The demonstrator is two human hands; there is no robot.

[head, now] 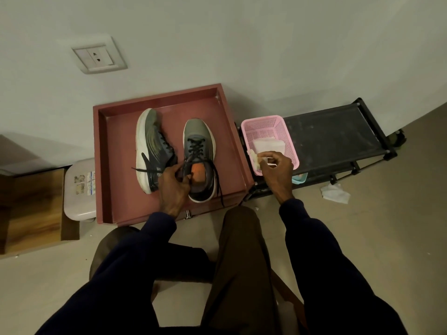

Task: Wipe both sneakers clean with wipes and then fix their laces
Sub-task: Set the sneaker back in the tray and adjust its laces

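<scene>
Two grey sneakers sit in a maroon tray [113, 165]. The left sneaker [151, 143] lies on its side, white sole toward the left. The right sneaker [198, 146] stands upright, toe pointing away, with loose black laces and an orange insole showing. My left hand [173, 187] grips the right sneaker at its collar. My right hand [275, 168] pinches a white wipe [256, 158] at the front edge of a pink basket [262, 124]. More folded wipes [267, 144] lie inside the basket.
The basket stands on a black shoe rack [333, 131] right of the tray. A crumpled used wipe [335, 193] lies on the floor near the rack. A pale plastic stool [79, 189] and a wooden board [31, 204] stand left of the tray. My knees fill the foreground.
</scene>
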